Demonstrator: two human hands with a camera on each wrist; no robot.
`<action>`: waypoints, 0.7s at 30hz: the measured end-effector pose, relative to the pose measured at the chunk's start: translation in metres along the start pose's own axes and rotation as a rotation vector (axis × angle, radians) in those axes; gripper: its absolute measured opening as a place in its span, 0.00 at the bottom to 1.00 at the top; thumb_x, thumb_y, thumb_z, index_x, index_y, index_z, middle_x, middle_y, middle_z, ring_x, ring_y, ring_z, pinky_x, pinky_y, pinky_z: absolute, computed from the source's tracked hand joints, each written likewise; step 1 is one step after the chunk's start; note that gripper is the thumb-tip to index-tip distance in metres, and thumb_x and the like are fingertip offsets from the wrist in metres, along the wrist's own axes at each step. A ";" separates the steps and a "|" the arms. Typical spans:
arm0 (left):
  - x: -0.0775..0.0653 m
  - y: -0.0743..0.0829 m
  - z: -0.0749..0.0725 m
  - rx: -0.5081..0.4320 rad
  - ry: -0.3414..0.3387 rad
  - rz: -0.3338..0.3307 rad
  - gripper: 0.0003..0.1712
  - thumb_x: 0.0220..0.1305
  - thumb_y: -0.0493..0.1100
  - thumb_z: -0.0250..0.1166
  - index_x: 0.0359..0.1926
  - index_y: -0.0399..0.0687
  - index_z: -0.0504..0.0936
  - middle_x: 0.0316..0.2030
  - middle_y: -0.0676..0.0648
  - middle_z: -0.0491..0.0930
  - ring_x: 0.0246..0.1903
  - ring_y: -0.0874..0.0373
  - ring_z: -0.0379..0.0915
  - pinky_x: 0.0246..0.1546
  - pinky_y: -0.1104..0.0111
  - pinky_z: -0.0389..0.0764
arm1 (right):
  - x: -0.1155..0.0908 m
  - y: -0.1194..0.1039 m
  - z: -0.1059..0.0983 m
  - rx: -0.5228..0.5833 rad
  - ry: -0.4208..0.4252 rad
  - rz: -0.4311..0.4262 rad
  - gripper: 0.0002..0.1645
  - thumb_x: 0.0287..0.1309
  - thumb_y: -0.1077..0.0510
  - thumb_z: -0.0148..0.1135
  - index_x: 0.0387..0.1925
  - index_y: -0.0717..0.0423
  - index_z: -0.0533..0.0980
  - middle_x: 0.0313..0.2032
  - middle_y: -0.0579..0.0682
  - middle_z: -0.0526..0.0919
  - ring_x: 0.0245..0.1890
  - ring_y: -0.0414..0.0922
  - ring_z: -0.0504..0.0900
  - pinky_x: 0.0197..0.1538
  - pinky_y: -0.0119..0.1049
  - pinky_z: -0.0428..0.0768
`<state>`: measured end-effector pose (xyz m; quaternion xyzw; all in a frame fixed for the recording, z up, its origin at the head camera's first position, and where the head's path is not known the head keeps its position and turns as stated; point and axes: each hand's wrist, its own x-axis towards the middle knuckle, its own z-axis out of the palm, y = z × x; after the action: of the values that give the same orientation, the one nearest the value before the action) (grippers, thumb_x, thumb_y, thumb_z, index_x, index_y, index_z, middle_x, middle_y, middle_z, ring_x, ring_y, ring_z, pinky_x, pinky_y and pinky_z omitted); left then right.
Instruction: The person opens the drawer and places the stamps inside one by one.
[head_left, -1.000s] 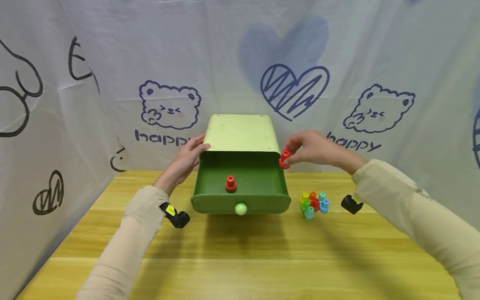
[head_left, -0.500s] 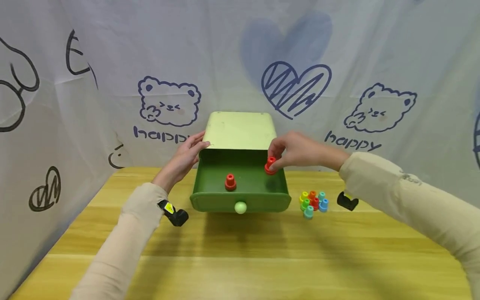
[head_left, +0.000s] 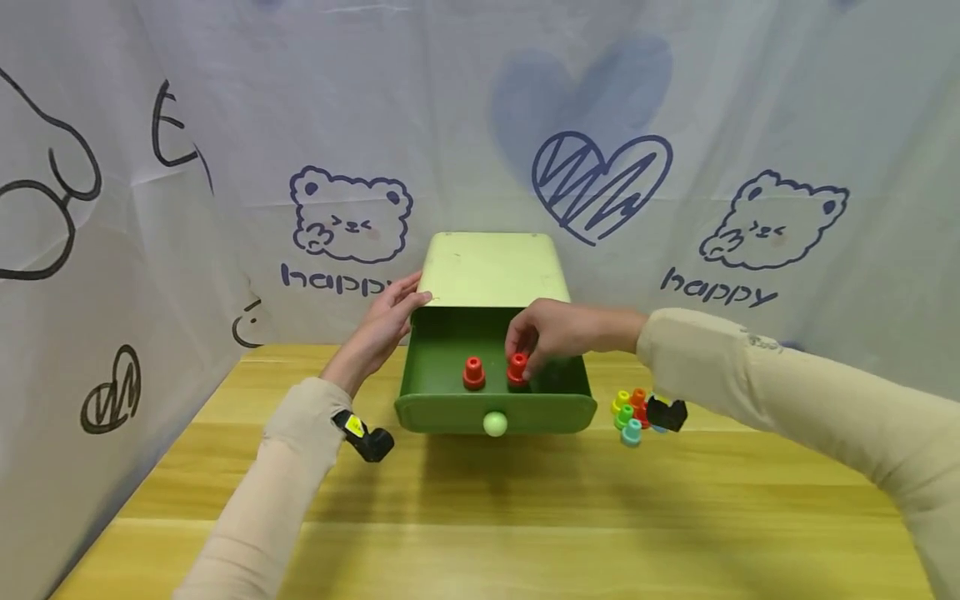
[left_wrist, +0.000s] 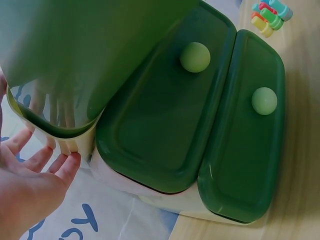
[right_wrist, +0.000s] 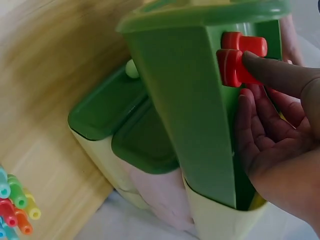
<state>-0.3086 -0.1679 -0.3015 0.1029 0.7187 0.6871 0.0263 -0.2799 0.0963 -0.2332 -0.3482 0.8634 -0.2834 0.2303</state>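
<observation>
The right hand (head_left: 551, 327) lightly pinches a red peg (head_left: 517, 372) inside the drawer (head_left: 435, 413), another red peg (head_left: 473, 374) just left of its fingertips. It is probably light, stiff, smooth plastic, hardly fragile; the narrow barrel above its wider base suits pinching. The left hand (head_left: 384, 327) presses extended fingers against the cabinet (head_left: 491, 268).

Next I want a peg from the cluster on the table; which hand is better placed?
Likely the right hand: the loose pegs lie on its side of the open drawer, though it is touching a red peg. The left hand rests on the opposite side of the cabinet.
</observation>
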 end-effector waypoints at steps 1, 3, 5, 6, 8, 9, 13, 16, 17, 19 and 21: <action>0.000 0.000 0.000 0.004 0.000 0.002 0.37 0.70 0.47 0.55 0.75 0.48 0.52 0.73 0.44 0.50 0.72 0.49 0.42 0.70 0.47 0.44 | 0.002 0.000 0.001 0.018 0.000 0.006 0.13 0.46 0.75 0.69 0.35 0.65 0.79 0.32 0.51 0.83 0.36 0.44 0.80 0.42 0.35 0.82; -0.001 0.000 -0.001 0.010 0.004 0.003 0.37 0.70 0.47 0.55 0.75 0.48 0.52 0.73 0.45 0.51 0.72 0.49 0.43 0.70 0.47 0.44 | 0.006 0.000 0.003 0.040 0.003 0.013 0.13 0.45 0.76 0.69 0.35 0.66 0.79 0.32 0.51 0.83 0.36 0.44 0.80 0.42 0.34 0.82; -0.002 0.001 -0.002 0.005 0.008 0.001 0.37 0.70 0.47 0.55 0.75 0.49 0.52 0.73 0.45 0.51 0.72 0.49 0.43 0.70 0.47 0.44 | 0.009 0.000 0.004 0.059 0.006 0.020 0.14 0.45 0.76 0.68 0.36 0.66 0.79 0.32 0.51 0.83 0.36 0.44 0.80 0.42 0.35 0.82; -0.002 0.000 -0.002 0.004 0.010 0.000 0.37 0.70 0.47 0.55 0.75 0.49 0.52 0.73 0.45 0.50 0.72 0.49 0.43 0.70 0.47 0.44 | 0.010 0.000 0.005 0.069 0.007 0.023 0.14 0.45 0.76 0.68 0.36 0.66 0.79 0.33 0.52 0.83 0.36 0.44 0.80 0.43 0.35 0.82; -0.003 0.000 -0.002 -0.004 0.019 -0.010 0.37 0.69 0.47 0.56 0.75 0.49 0.52 0.73 0.45 0.51 0.72 0.49 0.44 0.70 0.48 0.45 | 0.013 -0.001 0.006 0.096 0.007 0.038 0.14 0.45 0.77 0.68 0.37 0.66 0.79 0.33 0.52 0.83 0.36 0.44 0.80 0.43 0.35 0.82; -0.004 -0.001 -0.002 -0.005 0.020 -0.015 0.37 0.70 0.47 0.55 0.75 0.49 0.52 0.73 0.46 0.51 0.72 0.50 0.44 0.70 0.48 0.45 | 0.014 -0.001 0.006 0.107 0.006 0.046 0.15 0.45 0.77 0.68 0.37 0.67 0.79 0.33 0.52 0.83 0.37 0.45 0.80 0.44 0.35 0.82; -0.005 -0.003 -0.002 0.005 0.017 -0.019 0.37 0.70 0.47 0.55 0.75 0.49 0.52 0.73 0.45 0.50 0.72 0.49 0.43 0.70 0.48 0.45 | 0.019 0.001 0.010 0.150 0.012 0.062 0.15 0.44 0.78 0.67 0.37 0.67 0.79 0.33 0.53 0.83 0.37 0.44 0.80 0.44 0.35 0.82; -0.004 -0.003 -0.002 0.015 0.020 -0.014 0.37 0.70 0.47 0.55 0.75 0.48 0.52 0.73 0.45 0.50 0.72 0.49 0.43 0.70 0.48 0.45 | 0.023 0.003 0.012 0.174 0.017 0.050 0.16 0.43 0.78 0.67 0.37 0.68 0.79 0.33 0.52 0.83 0.36 0.44 0.81 0.43 0.36 0.83; -0.004 -0.003 -0.002 0.011 0.023 -0.014 0.37 0.70 0.47 0.55 0.75 0.48 0.52 0.73 0.46 0.51 0.72 0.49 0.43 0.70 0.48 0.46 | 0.024 0.003 0.013 0.178 0.018 0.044 0.16 0.43 0.78 0.67 0.38 0.69 0.79 0.33 0.52 0.83 0.36 0.44 0.81 0.43 0.36 0.83; -0.003 -0.002 -0.001 0.011 0.021 -0.013 0.37 0.70 0.48 0.55 0.75 0.49 0.52 0.73 0.46 0.51 0.72 0.49 0.44 0.70 0.48 0.46 | 0.025 0.003 0.013 0.183 0.025 0.047 0.16 0.43 0.78 0.67 0.38 0.69 0.79 0.33 0.52 0.84 0.36 0.44 0.81 0.43 0.36 0.83; -0.002 -0.001 -0.001 0.011 0.015 -0.008 0.37 0.70 0.48 0.56 0.75 0.49 0.52 0.73 0.46 0.51 0.72 0.49 0.44 0.70 0.47 0.46 | 0.025 0.002 0.013 0.176 0.038 0.048 0.17 0.43 0.78 0.67 0.39 0.69 0.79 0.33 0.52 0.84 0.36 0.44 0.81 0.43 0.36 0.83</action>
<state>-0.3071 -0.1690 -0.3029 0.0948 0.7230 0.6839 0.0231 -0.2897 0.0749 -0.2495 -0.3003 0.8476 -0.3588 0.2505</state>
